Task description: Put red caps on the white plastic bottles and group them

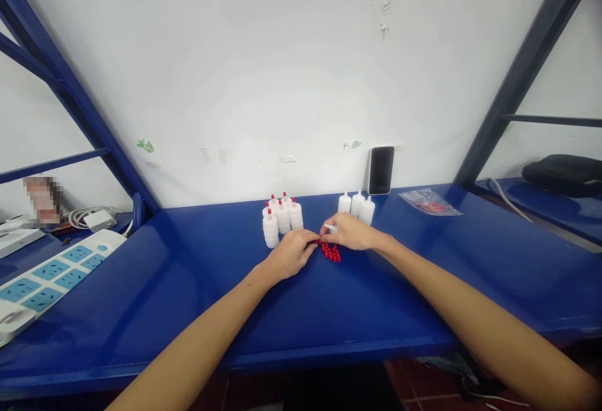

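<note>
Nozzle (332, 228) protrudes from grasping right fingers (324, 229); left fingers (310, 236) meet red cap (318, 241) beside standing caps (332, 253), grip undetermined.

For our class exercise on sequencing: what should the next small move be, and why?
I'd probably have the left hand secure one red cap: its fingers are right by the loose red caps, and the right hand holds a white piece. The capped bottles wear such caps; the bare-tipped bottles don't. Whether a cap is gripped is unclear.
</note>
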`<state>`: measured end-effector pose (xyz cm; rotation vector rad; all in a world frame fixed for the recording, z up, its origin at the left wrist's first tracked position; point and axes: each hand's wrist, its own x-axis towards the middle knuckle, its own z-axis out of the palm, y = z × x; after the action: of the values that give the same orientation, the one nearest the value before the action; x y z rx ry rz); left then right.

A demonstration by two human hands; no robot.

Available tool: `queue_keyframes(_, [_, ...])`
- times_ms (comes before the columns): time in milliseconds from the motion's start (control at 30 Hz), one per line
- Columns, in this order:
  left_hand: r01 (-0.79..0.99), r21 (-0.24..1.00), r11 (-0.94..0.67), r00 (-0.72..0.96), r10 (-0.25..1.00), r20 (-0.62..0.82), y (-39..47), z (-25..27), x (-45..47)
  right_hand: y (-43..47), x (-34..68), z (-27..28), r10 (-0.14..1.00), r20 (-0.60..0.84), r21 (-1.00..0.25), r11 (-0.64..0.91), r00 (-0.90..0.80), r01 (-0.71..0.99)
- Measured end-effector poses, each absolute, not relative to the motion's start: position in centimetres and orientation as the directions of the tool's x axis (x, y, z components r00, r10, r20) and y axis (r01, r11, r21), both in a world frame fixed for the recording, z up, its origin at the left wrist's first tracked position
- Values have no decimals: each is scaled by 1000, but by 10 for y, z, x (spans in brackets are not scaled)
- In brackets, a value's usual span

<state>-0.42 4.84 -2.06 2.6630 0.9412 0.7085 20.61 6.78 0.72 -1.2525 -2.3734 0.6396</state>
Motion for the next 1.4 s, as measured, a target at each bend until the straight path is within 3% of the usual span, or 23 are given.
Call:
queue_keyframes(433, [587,380,-714,603,700,383,50,-19,-7,68,209,10,825,163,-552,531,-542,642])
queue_keyframes(733, [548,384,-744,635,668,389,51,-22,-9,70,216,10,759,65,-561,564,-647,606])
queue_keyframes(1400, [576,281,-767,692,641,332,49,-23,-12,68,218,14,743,34,-626,537,-669,565])
